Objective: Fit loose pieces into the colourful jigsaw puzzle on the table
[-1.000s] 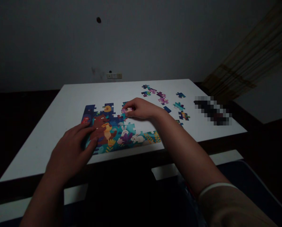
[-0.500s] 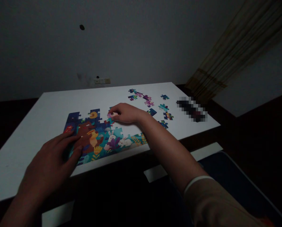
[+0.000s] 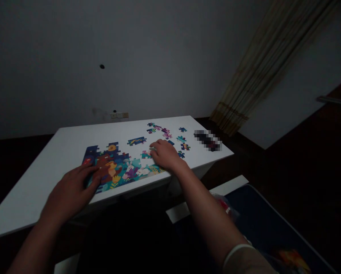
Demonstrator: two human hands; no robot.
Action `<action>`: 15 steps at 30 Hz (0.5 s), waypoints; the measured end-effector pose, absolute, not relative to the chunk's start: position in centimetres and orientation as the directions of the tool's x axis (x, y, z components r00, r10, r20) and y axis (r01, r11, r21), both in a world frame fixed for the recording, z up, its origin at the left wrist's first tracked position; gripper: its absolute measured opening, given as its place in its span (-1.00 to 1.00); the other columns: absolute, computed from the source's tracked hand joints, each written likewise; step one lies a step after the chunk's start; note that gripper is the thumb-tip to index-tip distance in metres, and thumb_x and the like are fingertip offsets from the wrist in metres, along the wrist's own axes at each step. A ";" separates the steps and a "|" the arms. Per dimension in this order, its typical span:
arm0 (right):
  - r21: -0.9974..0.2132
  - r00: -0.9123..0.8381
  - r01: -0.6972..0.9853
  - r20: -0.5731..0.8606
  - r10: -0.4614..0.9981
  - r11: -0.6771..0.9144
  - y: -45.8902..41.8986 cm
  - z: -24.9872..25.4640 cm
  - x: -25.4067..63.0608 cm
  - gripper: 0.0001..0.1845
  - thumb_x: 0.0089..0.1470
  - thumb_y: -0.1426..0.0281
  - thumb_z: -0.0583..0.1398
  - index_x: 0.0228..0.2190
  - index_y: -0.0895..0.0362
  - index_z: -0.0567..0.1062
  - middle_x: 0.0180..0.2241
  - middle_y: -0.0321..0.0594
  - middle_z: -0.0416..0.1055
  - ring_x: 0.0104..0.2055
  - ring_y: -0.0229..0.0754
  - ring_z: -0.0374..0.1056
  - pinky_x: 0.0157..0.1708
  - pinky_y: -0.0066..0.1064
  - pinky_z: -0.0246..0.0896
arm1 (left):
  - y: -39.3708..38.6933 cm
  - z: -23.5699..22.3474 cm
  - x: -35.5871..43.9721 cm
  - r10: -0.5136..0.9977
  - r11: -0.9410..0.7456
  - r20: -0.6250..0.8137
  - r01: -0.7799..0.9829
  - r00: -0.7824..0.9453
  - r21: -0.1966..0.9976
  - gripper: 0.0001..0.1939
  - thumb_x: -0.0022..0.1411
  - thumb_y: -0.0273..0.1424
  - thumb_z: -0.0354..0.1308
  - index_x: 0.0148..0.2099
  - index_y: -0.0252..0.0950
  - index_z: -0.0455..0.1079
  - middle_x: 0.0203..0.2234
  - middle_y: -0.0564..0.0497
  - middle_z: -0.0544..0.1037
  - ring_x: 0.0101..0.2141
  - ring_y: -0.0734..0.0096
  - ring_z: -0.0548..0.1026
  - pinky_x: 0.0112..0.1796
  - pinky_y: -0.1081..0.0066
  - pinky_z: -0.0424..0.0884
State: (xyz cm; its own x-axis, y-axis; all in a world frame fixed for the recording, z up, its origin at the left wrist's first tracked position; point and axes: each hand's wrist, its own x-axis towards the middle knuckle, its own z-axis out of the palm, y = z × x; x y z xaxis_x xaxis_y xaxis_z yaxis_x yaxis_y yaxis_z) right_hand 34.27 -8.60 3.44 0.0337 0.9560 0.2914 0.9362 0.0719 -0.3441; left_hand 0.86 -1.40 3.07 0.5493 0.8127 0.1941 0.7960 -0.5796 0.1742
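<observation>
A partly joined jigsaw puzzle (image 3: 109, 173) with a brown bear and white rabbits lies near the table's front edge. My left hand (image 3: 73, 190) rests on its left side, fingers spread and nothing held. My right hand (image 3: 166, 155) is over the table to the right of the puzzle, thumb and fingers bent together at the right edge of a teal and pink puzzle piece (image 3: 145, 154). Part of that piece is hidden by the fingertips. A dark blue joined section with yellow (image 3: 136, 140) lies apart, behind the piece.
Several loose puzzle pieces (image 3: 167, 135) are scattered beyond and right of my right hand. A pixelated dark object (image 3: 207, 140) lies near the right end of the white table (image 3: 59, 142). Below right is a dark blue surface (image 3: 258, 213) with a plastic bag on it.
My right hand has moved right, away from the top of the rabbits, and the teal and pink piece has shifted with it. My left hand stays on the puzzle. The camera view has shifted.
</observation>
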 end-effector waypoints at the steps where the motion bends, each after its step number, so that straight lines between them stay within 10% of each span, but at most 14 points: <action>1: -0.354 0.058 0.934 0.296 0.953 0.054 -9.7 3.2 34.7 -0.62 0.36 0.27 0.11 0.08 0.13 0.55 0.03 0.06 0.51 0.07 0.11 0.37 0.02 -0.16 0.20 | -1.5 3.1 0.8 0.810 -0.582 0.208 0.794 0.548 0.174 -0.44 0.43 -0.08 -0.06 0.18 -0.33 0.53 0.24 -0.25 0.48 0.19 -0.19 0.49 0.14 -0.02 0.46; 15: -0.395 0.386 0.888 0.362 0.848 -0.235 -16.0 0.8 40.6 -0.68 0.25 0.34 0.10 -0.16 -0.11 0.66 -0.10 -0.12 0.60 0.04 0.13 0.48 0.10 -0.03 0.39 | -2.2 3.5 0.3 0.760 -0.629 0.334 0.761 0.558 0.160 -0.45 0.44 -0.04 -0.09 0.09 -0.24 0.59 0.19 -0.16 0.55 0.15 -0.14 0.53 0.08 0.06 0.52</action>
